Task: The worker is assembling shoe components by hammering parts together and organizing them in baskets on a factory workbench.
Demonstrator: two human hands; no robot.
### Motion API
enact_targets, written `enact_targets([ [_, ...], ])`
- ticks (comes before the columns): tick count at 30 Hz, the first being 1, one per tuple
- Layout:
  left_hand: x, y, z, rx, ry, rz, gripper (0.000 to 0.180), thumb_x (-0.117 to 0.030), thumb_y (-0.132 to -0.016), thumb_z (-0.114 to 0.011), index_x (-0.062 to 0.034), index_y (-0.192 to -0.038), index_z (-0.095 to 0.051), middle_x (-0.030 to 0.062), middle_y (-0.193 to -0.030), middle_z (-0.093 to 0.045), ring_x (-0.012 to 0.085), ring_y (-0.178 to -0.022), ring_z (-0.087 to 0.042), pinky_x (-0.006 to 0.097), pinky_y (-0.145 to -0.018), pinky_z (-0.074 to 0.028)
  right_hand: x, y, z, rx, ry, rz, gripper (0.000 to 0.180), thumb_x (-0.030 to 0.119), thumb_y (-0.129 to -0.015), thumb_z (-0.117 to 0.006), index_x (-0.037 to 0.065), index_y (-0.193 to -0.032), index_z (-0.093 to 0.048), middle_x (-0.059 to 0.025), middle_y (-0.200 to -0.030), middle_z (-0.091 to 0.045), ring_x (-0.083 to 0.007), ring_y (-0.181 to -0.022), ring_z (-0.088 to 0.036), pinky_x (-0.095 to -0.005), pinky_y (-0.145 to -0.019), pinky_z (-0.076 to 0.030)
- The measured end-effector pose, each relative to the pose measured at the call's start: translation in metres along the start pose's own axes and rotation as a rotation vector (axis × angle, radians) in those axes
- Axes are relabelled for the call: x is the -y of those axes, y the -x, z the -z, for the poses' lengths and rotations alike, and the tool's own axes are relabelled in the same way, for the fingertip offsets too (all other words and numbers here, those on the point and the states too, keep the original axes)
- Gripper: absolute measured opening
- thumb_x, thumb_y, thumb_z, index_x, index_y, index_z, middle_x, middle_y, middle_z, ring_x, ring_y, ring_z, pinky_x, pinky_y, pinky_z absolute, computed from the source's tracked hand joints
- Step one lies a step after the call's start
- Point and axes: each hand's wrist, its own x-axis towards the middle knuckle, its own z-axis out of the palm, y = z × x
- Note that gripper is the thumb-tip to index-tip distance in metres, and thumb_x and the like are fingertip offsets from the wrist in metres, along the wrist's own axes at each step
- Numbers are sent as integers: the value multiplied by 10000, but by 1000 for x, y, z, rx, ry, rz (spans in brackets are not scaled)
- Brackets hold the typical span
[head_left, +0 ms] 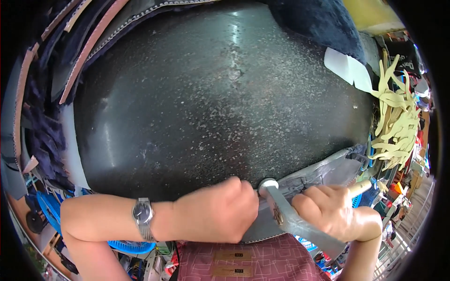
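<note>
Fingers curled into a fist, my left hand [218, 210] is over the near edge of a black, pitted work surface [225, 103]. What it holds, if anything, is hidden. My right hand [323, 210] is wrapped round the handle of a metal hammer [293, 218], and the pale handle end pokes out past the fist. The hammer's round face is close beside my left knuckles; its broad, flared end hangs toward my lap. Beneath both hands lies a grey, leather-like piece [265, 230] with a stitched-looking edge, stretching to the right along the surface's near side.
At left are stacked dark, fuzzy-backed pieces with pink edges [89, 56]. Dark blue plush material [318, 23] lies at the far right, near a white flat piece [349, 70]. Pale yellow strips [396, 117] are heaped at right. A blue basket [133, 246] stands below my left forearm.
</note>
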Motion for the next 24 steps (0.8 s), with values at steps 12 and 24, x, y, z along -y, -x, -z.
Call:
enact_targets([
  [12, -35, 10, -4, -163, 55, 536, 265, -149, -709, -660, -16, -937, -664, 51, -833, -577, 187, -717, -540, 286, -619, -441, 5, -10, -2, 57, 37, 49, 197, 143, -681, -632, 49, -812, -518, 18, -612, -400, -88, -470, -504, -243, -389, -407],
  [24, -69, 8, -19, -376, 216, 755, 284, -145, -701, -659, 11, -938, -654, 45, -828, -568, 171, -772, -540, 338, -743, -415, 14, -6, -4, 23, -60, -106, 261, 140, -644, -642, 56, -863, -526, -9, -631, -423, -140, -486, -521, -284, -401, -422],
])
